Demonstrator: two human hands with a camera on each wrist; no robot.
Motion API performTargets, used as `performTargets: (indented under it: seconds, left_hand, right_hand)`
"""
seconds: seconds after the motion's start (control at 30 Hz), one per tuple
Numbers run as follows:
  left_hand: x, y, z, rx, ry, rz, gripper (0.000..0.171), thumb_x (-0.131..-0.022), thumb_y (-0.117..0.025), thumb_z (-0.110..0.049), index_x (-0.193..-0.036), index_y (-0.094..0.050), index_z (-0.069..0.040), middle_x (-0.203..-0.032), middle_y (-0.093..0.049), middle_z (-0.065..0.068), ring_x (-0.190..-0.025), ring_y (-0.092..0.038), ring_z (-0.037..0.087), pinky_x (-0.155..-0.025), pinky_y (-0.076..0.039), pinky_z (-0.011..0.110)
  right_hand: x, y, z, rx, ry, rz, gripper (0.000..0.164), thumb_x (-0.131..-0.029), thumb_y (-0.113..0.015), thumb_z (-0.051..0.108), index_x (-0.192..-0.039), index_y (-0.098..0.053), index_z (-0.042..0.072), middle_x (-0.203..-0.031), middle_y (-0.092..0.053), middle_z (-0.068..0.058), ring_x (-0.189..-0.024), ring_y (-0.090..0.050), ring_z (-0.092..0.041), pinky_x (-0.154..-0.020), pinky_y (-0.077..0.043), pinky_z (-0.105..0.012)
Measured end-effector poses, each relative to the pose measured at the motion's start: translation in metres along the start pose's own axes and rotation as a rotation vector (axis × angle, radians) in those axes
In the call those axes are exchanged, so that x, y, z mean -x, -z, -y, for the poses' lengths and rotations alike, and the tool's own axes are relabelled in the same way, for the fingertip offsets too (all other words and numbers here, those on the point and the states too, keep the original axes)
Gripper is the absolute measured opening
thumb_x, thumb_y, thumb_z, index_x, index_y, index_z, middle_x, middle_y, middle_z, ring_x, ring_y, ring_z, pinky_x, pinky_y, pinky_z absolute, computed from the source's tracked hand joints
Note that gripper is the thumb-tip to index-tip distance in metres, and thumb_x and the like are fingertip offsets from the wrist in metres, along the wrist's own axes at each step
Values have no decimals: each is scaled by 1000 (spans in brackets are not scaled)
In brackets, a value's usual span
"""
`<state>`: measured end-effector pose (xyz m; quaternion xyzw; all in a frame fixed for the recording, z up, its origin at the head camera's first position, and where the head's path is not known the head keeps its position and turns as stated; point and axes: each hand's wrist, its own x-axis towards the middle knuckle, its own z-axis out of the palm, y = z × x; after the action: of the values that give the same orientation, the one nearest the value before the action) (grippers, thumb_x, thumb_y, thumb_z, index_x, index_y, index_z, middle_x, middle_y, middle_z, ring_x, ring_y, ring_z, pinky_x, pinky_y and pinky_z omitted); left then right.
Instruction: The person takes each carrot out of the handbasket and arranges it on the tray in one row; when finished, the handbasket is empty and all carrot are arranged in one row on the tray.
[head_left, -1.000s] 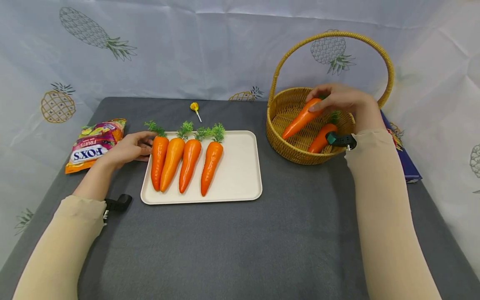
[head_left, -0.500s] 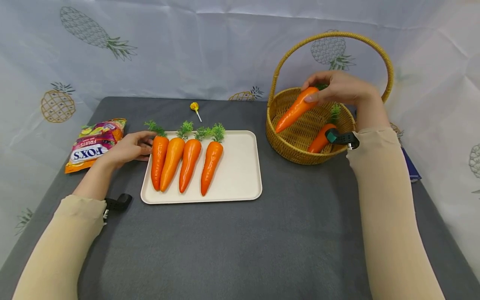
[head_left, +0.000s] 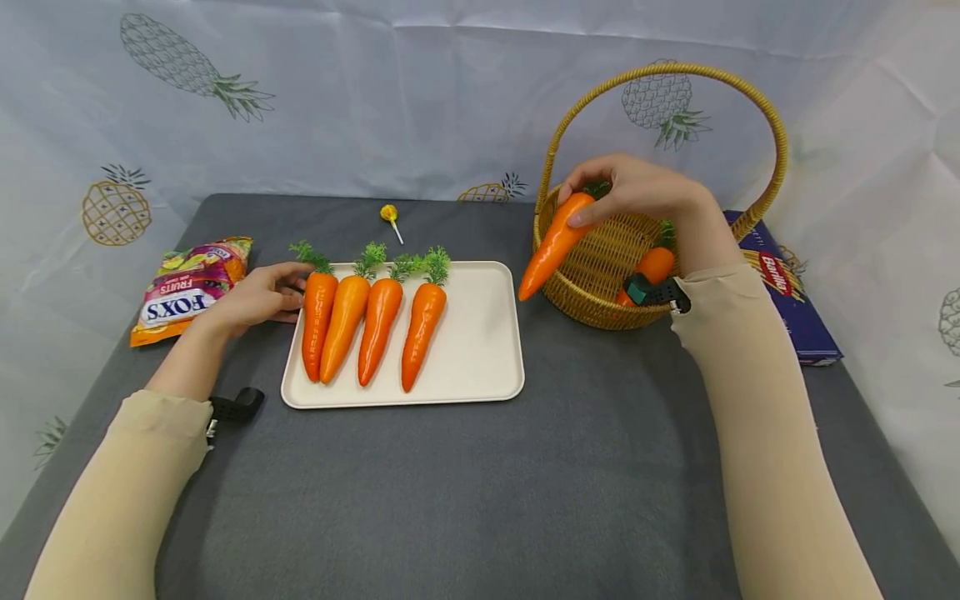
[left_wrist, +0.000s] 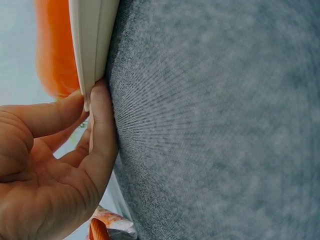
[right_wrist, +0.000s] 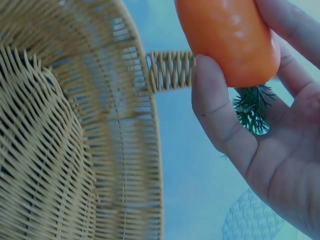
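Note:
My right hand (head_left: 637, 190) grips a carrot (head_left: 557, 243) near its leafy top. The carrot's tip points down and left, past the left rim of the wicker basket (head_left: 600, 312). Another carrot (head_left: 657, 264) lies inside the basket, partly covered by the wrist strap. At the tray's left edge, my left hand (head_left: 262, 293) pinches the rim of the cream tray (head_left: 480, 333) between thumb and fingers, as the left wrist view shows. Several carrots lie side by side on the tray's left half, among them a lighter orange carrot (head_left: 346, 329), with green tops toward the back.
A bag of Fox's sweets (head_left: 187, 287) lies left of the tray. Behind the tray is a yellow lollipop (head_left: 389, 215). A dark blue box (head_left: 787, 292) sits right of the basket, whose tall handle (head_left: 675, 68) arches above it. A pineapple-print curtain (head_left: 337, 100) hangs behind.
My right hand first lifted the carrot inside the basket, then carried it left and over the basket's left rim. My left hand and the tray have stayed still.

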<state>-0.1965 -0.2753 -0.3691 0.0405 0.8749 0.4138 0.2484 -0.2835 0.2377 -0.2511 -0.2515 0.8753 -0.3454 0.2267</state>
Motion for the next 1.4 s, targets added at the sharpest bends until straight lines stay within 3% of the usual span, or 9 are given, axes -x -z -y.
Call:
performTargets:
  seconds: [0.2, 0.63, 1.1, 1.4]
  left_hand:
    - [0, 0, 0, -3, -2, -5, 61, -101, -47, -7, -156, -20, 1, -135, -40, 25, -91, -56, -3, -82, -61, 24]
    - [2, -1, -1, 6, -4, 0, 62, -101, -47, -6, -156, -20, 1, -134, -40, 24, -89, -56, -5, -82, -61, 23]
    - [1, 0, 0, 1, -10, -4, 62, -101, -47, -6, -155, -19, 3, -134, -40, 26, -89, -56, -4, -82, -61, 26]
    - [-1, -1, 3, 12, -18, -19, 60, -100, -47, -3, -154, -22, 4, -130, -42, 23, -89, -57, -2, -79, -61, 23]
  right_hand:
    - [-4, -12, 10, -28, 12, 21, 32, -87, -76, 21, -115, -65, 9, -116, -61, -3, -105, -54, -24, -88, -48, -30]
    - [-17, -37, 23, -39, 68, 119, 31, -84, -79, 17, -112, -66, 10, -114, -63, -5, -105, -55, -23, -93, -48, -38]
    - [-32, -68, 37, -95, 163, 251, 29, -84, -79, 13, -109, -66, 8, -109, -63, -8, -98, -60, -26, -88, -55, -38]
    - [-43, -86, 44, -49, 211, 288, 26, -84, -78, 12, -107, -67, 10, -111, -63, -6, -96, -59, -24, -88, -54, -36]
